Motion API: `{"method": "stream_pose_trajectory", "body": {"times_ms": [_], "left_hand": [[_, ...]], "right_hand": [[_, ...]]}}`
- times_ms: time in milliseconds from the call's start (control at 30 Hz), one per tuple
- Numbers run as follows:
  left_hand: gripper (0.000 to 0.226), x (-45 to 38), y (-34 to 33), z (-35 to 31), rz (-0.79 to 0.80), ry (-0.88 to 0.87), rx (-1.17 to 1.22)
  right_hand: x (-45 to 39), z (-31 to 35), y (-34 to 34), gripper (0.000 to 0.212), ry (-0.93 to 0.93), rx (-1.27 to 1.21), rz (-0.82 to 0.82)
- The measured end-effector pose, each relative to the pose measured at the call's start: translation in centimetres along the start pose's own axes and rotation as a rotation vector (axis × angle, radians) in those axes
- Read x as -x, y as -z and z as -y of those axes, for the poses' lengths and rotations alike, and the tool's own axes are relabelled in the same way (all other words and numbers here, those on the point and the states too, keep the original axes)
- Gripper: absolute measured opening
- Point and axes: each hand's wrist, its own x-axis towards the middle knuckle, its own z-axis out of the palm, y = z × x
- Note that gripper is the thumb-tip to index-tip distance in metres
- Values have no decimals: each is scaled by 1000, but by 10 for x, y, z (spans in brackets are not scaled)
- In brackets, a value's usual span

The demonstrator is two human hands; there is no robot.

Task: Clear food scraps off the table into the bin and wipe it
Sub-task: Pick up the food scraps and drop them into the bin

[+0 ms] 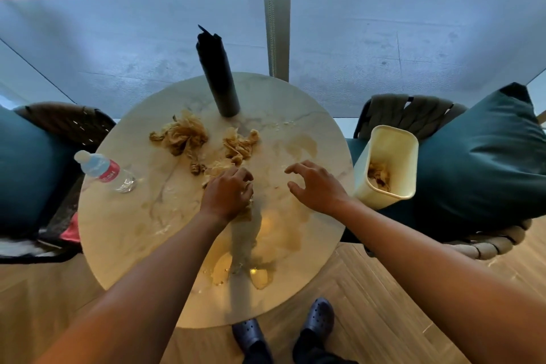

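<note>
- Scraps (pixel 180 136) lie mid-surface (pixel 124 224), some already in bin (pixel 387 162) at right.
- Left hand (pixel 229 192) fingers curl round a wad; right hand (pixel 316 183) spread, empty.
- Gather fully, lift clear, avoid dripping.

Soggy brown scraps (pixel 183 136) on wet table (pixel 124 224)

Plastic water bottle (pixel 103 170) with red label, lying on its side near the left edge. Tall dark cylinder (pixel 218 74), standing upright at the far side, with dark crumpled material protruding from its top. Teal cushions at far left (pixel 26 168) and far right (pixel 478 156), resting on woven chairs (pixel 413 112). A pink item (pixel 72 230) lies on the left seat. Dark perforated clogs (pixel 319 315) stand on the wood-plank floor (pixel 384 304). A window frame post (pixel 276 9) rises behind.
</note>
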Motion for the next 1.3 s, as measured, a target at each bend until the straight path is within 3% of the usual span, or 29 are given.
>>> {"method": "stream_pose_trajectory", "body": {"times_ms": [433, 767, 1067, 1300], "left_hand": [[29, 24, 5, 56, 34, 123, 10], [56, 29, -7, 78, 186, 144, 25], [41, 24, -14, 98, 148, 57, -88], [37, 31, -1, 117, 85, -29, 49]], "right_hand": [[-17, 37, -42, 37, 45, 35, 57], [-38, 58, -79, 40, 83, 29, 109], [-58, 61, -98, 40, 68, 32, 150], [-69, 66, -105, 38, 62, 22, 116]]}}
